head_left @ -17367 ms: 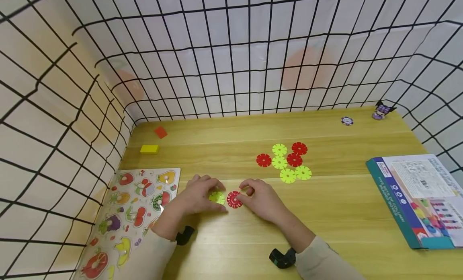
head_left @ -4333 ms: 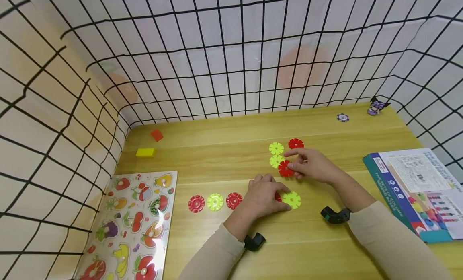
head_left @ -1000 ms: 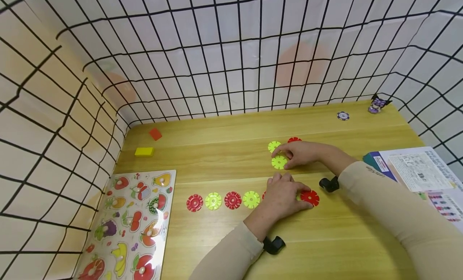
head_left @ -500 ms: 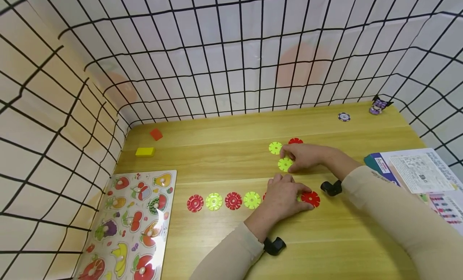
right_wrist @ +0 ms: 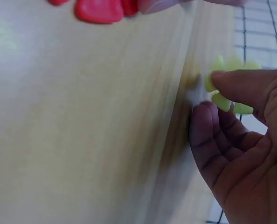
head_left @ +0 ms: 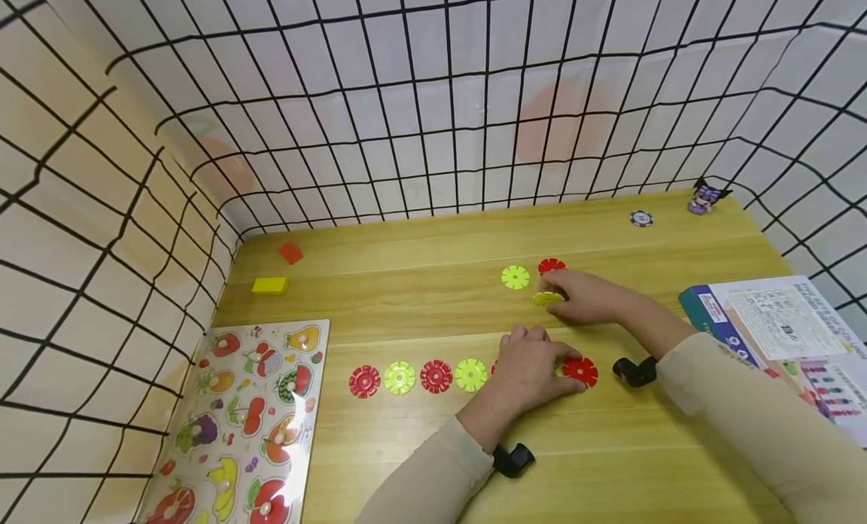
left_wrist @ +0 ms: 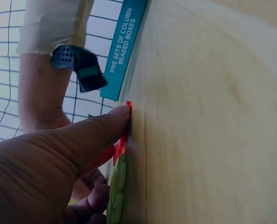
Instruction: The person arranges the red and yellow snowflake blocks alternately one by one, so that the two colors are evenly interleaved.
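Note:
My left hand rests on the table over a row of notched snowflake building discs. Its thumb and index finger hold the edges of the red snowflake disc at the row's right end. To the left lie a red disc, a yellow-green disc, another red disc and another yellow-green disc; further ones are partly hidden under the hand. My right hand pinches a tilted yellow-green snowflake disc above the table. Behind it lie a loose yellow-green disc and a red disc.
A fruit puzzle board lies at the left, a yellow block and an orange-red piece behind it. At the right is a bead-set box. A chip and small figurine stand by the black wire mesh.
The row has grown rightward while the loose group shrank. In the last second my right hand drew a yellow-green disc rightward, lifted and tilted it. The left hand stayed still.

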The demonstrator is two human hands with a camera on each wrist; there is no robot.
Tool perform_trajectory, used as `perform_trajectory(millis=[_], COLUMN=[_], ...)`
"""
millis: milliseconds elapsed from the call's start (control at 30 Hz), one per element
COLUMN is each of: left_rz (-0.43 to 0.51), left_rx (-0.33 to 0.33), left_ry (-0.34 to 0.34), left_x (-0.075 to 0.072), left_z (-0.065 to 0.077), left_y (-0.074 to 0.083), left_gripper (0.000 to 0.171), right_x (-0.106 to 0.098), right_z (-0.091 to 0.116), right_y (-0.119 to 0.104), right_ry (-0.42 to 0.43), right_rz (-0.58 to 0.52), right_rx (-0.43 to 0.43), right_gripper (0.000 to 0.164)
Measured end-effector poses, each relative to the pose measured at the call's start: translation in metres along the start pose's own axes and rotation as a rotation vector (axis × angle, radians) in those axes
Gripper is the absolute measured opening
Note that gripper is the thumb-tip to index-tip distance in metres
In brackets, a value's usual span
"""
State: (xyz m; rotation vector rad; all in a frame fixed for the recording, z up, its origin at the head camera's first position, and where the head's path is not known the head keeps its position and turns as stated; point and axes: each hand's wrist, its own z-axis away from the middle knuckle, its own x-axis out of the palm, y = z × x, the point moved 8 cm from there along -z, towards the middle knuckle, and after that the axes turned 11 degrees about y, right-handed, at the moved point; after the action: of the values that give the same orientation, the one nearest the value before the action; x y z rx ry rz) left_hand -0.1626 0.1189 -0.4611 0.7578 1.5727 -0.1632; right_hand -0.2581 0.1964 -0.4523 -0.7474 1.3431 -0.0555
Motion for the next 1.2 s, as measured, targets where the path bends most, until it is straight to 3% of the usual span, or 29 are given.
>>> perform_trajectory(millis=[67, 167, 400, 700, 867, 1033, 1200], left_rz=[-0.005, -0.007, 0.011, 0.023, 0.030, 0.031, 0.030], left_rx=[-0.002, -0.003, -0.013, -0.014, -0.019, -0.016, -0.018], left_ry=[0.001, 0.003, -0.002, 0.005, 0.011, 0.007, 0.001], left_x=[0.001, 0.001, 0.000, 0.001, 0.001, 0.002, 0.003], left_z=[0.000, -0.001, 0.000, 0.001, 0.000, 0.000, 0.000], left_y=[0.000, 0.000, 0.000, 0.000, -0.001, -0.001, -0.001], left_gripper=[0.040, 0.040, 0.040, 0.040, 0.040, 0.041, 0.041], right_x=[-0.005, -0.015, -0.031, -0.019, -0.007, 0.000, -0.002], right_z=[0.005, 0.018, 0.061, 0.107, 0.122, 0.130, 0.129], right_y=[0.007, 0.016, 0.025, 0.038, 0.045, 0.043, 0.037], right_ry=[0.052, 0.094, 0.089, 0.002, -0.023, -0.014, 0.021], right_rz=[-0.004, -0.059, -0.204, -0.265, -0.306, -0.312, -0.191], right_rx=[0.035, 0.126, 0.267, 0.303, 0.352, 0.333, 0.278], right_gripper=[0.010, 0.016, 0.033, 0.035, 0.041, 0.034, 0.028])
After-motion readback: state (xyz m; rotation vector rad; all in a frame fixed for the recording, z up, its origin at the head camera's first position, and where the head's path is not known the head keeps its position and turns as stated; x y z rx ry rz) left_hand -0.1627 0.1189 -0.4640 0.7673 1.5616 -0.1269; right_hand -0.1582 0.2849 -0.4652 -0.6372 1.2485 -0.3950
